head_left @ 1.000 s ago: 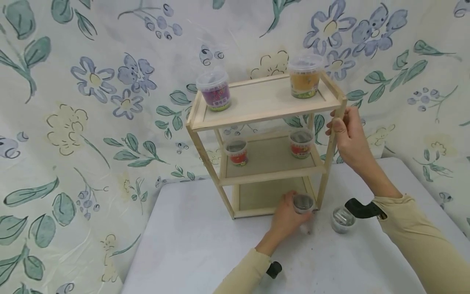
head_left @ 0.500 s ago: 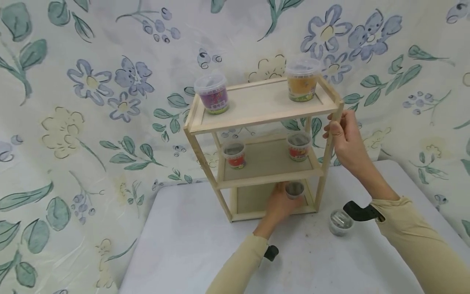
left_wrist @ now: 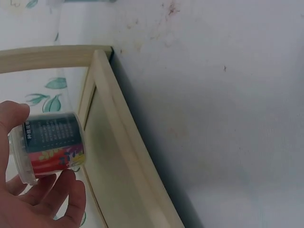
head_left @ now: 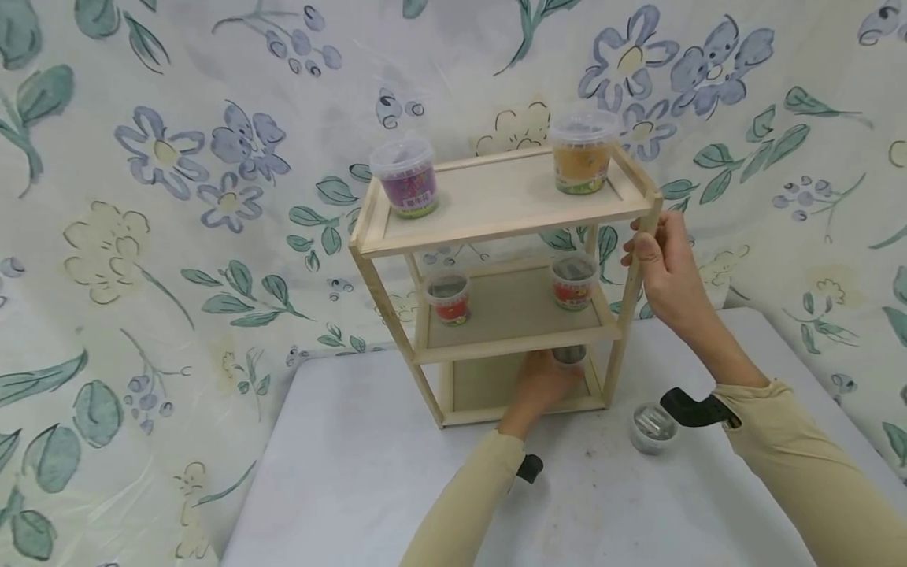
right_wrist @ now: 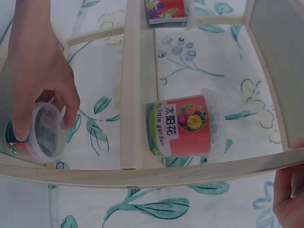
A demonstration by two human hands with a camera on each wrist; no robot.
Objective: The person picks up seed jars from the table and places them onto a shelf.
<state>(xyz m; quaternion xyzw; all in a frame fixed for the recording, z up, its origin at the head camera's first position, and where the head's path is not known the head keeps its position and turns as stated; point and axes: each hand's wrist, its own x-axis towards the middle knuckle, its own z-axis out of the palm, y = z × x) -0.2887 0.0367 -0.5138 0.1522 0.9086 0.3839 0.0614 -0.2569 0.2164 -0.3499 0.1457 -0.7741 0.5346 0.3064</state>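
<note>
My left hand (head_left: 544, 384) grips a small clear-lidded plastic tub (left_wrist: 53, 145) with a red and dark label. It is inside the bottom level of the wooden shelf (head_left: 510, 228), near the right end, partly hidden by the middle shelf in the head view. In the right wrist view, thumb and fingers wrap round the tub's sides. My right hand (head_left: 669, 264) holds the shelf's right front post near the top, fingers behind and thumb in front. On the middle shelf stand two red-labelled tubs, a left one (head_left: 453, 309) and a right one (head_left: 571, 293).
A purple-labelled tub (head_left: 414, 189) and an orange-labelled tub (head_left: 583, 164) stand at opposite ends of the top shelf. Another lidded tub (head_left: 653, 429) sits on the white table (head_left: 340, 488), right of the shelf. A floral sheet (head_left: 127, 315) hangs behind.
My left hand has carried the tub from in front of the shelf into its bottom level. My right hand keeps its hold on the post.
</note>
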